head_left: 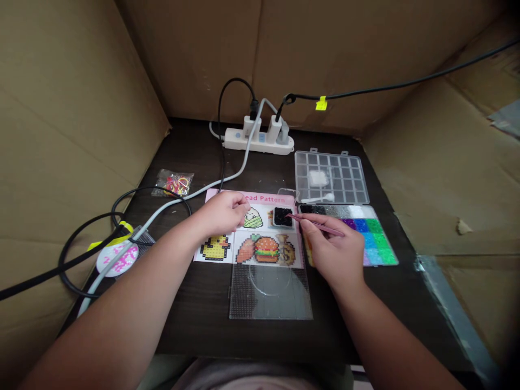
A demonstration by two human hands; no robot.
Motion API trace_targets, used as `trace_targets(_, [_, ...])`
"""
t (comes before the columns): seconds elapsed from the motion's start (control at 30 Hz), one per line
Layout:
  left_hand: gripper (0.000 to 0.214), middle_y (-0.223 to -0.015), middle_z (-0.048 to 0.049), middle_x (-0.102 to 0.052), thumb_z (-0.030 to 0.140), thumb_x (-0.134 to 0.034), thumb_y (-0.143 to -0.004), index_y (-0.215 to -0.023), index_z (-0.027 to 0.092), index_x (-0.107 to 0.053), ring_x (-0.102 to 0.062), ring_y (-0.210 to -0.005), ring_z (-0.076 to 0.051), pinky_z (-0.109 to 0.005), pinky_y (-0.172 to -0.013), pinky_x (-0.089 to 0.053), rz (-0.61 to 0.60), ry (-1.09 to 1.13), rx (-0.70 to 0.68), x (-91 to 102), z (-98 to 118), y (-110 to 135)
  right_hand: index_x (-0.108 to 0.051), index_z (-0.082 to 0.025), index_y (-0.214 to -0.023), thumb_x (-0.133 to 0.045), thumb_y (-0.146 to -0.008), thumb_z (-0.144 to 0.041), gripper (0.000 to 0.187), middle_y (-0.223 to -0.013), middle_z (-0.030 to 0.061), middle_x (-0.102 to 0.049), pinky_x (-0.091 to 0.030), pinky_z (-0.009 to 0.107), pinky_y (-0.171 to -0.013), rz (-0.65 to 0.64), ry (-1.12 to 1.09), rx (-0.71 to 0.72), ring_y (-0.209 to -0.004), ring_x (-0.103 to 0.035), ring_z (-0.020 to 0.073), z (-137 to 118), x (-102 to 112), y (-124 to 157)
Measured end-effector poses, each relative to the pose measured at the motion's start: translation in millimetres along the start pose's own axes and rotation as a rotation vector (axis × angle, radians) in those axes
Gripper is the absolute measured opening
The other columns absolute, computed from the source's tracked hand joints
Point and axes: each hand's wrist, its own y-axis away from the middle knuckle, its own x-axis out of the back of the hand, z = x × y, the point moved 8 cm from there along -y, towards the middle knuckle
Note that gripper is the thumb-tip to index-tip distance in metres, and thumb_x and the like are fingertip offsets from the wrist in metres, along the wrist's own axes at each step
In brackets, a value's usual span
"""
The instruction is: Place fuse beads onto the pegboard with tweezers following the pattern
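Note:
Pink tweezers [325, 227] are pinched in my right hand [339, 249], their tips at a small clear box of black beads [283, 216]. That box rests on the bead pattern sheet [208, 254], which shows a duck, a burger and other pictures. Over the sheet's left part, my left hand [225, 211] is closed with its fingers curled; what they hold, if anything, is hidden. A clear pegboard [270, 303] lies over the sheet's lower part and reaches toward me. Right of the sheet is an open compartment case of coloured beads [371, 241], partly covered by my right hand.
The case's clear lid [357, 176] lies folded back, with a white spoon [319, 199] and a white packet on it. A power strip [255, 142] stands behind. A grey cable [179, 201] and black cables cross the left side, near a bag of coloured bands [174, 184]. Cardboard walls surround the table.

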Motion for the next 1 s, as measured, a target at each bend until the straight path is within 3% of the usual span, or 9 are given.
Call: trace_targets(1.0, [0.021,-0.062,-0.0007,-0.056,0.03,-0.043,-0.088,-0.072,0.018,-0.049,-0.047,-0.046,-0.007,-0.02,-0.045,-0.036,-0.001,-0.021,-0.028,-0.2,-1.3,-2.0,-0.072,-0.017,-0.081,-0.066,-0.076,-0.028,0.014,-0.083,0.0052,-0.073,-0.057,0.032,-0.072,0.014,-0.008,-0.007,-0.076,-0.069,0.019,1.4,0.9,-1.6])
